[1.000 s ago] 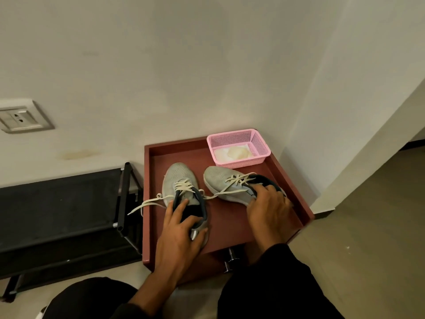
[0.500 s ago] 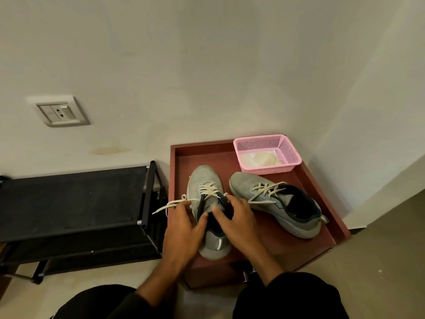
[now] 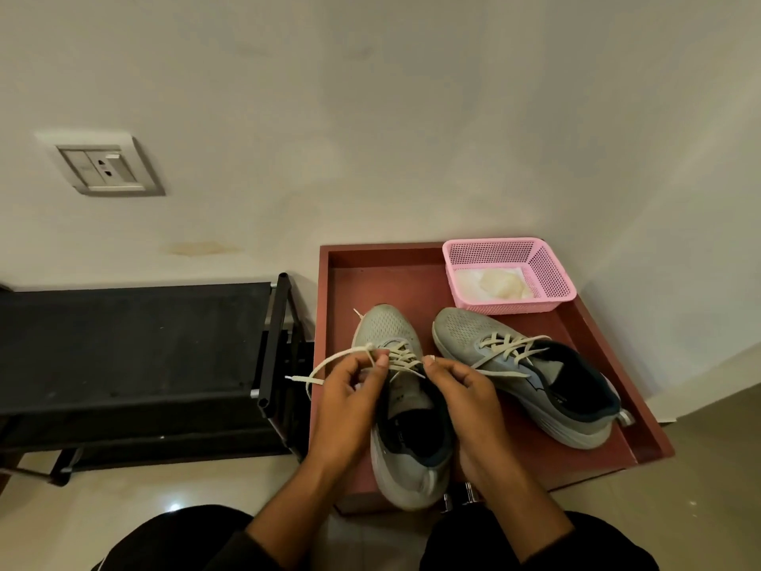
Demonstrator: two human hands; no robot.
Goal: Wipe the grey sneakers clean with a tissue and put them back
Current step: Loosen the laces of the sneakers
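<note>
Sneakers (image 3: 412, 405): grey mesh, cream laces

Left sneaker (image 3: 405, 443) midsection hidden behind hands; basket (image 3: 552, 278) contents indistinct; knees cut by bottom edge.

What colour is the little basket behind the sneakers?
Pink basket, seen best in the head view.
</note>
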